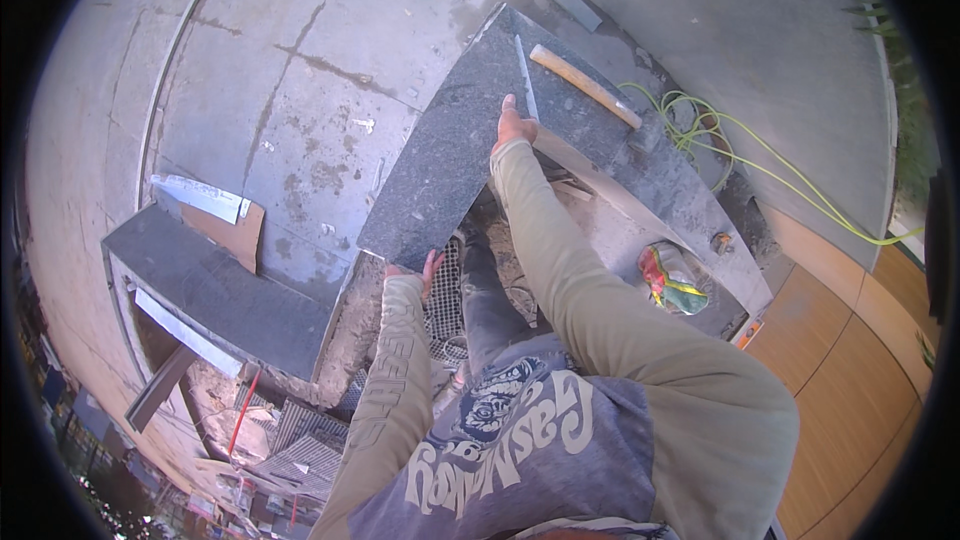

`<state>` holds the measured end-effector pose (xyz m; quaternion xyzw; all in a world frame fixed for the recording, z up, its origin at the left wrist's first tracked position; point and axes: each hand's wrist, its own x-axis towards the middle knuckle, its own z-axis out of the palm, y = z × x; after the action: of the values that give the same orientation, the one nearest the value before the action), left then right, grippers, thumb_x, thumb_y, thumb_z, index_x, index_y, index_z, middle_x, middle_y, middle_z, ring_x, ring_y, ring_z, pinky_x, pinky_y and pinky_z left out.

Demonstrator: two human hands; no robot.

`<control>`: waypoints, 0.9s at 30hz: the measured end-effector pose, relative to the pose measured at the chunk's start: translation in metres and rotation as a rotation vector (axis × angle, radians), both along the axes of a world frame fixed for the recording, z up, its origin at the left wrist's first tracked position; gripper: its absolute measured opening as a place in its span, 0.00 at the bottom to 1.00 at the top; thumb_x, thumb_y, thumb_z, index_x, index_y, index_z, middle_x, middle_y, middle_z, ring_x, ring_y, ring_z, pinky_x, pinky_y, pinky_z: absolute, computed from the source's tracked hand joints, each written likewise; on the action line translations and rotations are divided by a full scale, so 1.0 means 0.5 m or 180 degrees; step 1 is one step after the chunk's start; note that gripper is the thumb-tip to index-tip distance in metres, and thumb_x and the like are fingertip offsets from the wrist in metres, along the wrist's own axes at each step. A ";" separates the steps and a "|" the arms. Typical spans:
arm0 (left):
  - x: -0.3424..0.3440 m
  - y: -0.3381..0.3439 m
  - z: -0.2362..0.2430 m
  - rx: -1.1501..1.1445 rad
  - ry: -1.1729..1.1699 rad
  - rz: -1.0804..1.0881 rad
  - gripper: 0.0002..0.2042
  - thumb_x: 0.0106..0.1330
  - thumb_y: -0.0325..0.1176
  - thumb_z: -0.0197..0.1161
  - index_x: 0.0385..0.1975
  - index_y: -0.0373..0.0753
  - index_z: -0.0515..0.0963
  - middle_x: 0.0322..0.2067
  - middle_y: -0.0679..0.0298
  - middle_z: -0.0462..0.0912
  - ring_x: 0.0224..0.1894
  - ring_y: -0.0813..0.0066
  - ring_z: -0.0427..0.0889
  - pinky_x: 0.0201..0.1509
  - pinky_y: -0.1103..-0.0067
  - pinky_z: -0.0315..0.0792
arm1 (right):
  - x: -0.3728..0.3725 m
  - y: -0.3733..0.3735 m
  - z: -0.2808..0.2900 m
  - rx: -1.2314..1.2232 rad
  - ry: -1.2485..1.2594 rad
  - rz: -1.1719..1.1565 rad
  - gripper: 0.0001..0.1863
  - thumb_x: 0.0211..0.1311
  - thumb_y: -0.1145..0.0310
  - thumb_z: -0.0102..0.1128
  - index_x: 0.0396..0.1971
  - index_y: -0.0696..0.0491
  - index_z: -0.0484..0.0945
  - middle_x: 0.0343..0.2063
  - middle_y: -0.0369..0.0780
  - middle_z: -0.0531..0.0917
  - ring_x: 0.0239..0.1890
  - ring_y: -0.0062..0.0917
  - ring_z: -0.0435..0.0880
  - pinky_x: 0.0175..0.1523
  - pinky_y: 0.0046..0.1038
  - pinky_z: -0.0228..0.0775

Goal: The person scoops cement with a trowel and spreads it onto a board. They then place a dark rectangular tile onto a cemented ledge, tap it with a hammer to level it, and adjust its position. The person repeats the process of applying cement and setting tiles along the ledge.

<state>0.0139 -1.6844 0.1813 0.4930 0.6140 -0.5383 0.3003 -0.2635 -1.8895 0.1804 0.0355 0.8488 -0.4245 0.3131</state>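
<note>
A speckled dark grey stone slab (440, 140) lies tilted in front of me. My right hand (512, 122) grips its right edge beside a pale strip, arm stretched forward. Lower down, my left hand (418, 270) holds the slab's near edge. Right of my right hand, a second grey stone piece (600, 130) carries a pale wooden bar (585, 85). Below the held slab, my legs stand beside a black plastic grid (443, 300) on rubble.
A green hose (760, 170) coils at right near orange wooden panels (820, 340). A red and green bag (670, 280) sits right of my arm. At left are a dark stone ledge (210, 270), cardboard (225, 240) and a long thin strip (165, 100) on paving.
</note>
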 end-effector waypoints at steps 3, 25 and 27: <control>0.015 0.029 -0.062 -0.0674 0.0167 -0.0247 0.38 0.63 0.63 0.57 0.66 0.39 0.68 0.66 0.49 0.66 0.64 0.31 0.67 0.47 0.58 0.86 | -0.054 0.008 0.012 0.0889 0.0298 0.1456 0.36 0.61 0.46 0.64 0.51 0.69 0.75 0.54 0.59 0.79 0.59 0.48 0.77 0.64 0.39 0.70; -0.015 0.080 -0.039 -0.0653 -0.0869 -0.0939 0.29 0.69 0.55 0.53 0.61 0.40 0.71 0.57 0.55 0.78 0.59 0.48 0.76 0.52 0.62 0.83 | -0.229 -0.390 0.077 0.0887 0.1607 0.4751 0.29 0.59 0.47 0.69 0.52 0.53 0.78 0.49 0.42 0.84 0.44 0.32 0.84 0.48 0.32 0.75; -0.020 0.076 -0.020 -0.0593 -0.0898 -0.0923 0.28 0.68 0.54 0.54 0.60 0.40 0.72 0.56 0.54 0.78 0.58 0.49 0.76 0.52 0.61 0.83 | -0.223 -0.391 0.090 0.0965 0.1538 0.4831 0.29 0.61 0.48 0.68 0.56 0.51 0.78 0.56 0.41 0.81 0.59 0.37 0.79 0.63 0.35 0.70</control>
<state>0.0038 -1.6462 0.1714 0.6168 0.4361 -0.5559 0.3469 -0.3751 -2.0849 0.2254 -0.6007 0.7341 0.0273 0.3155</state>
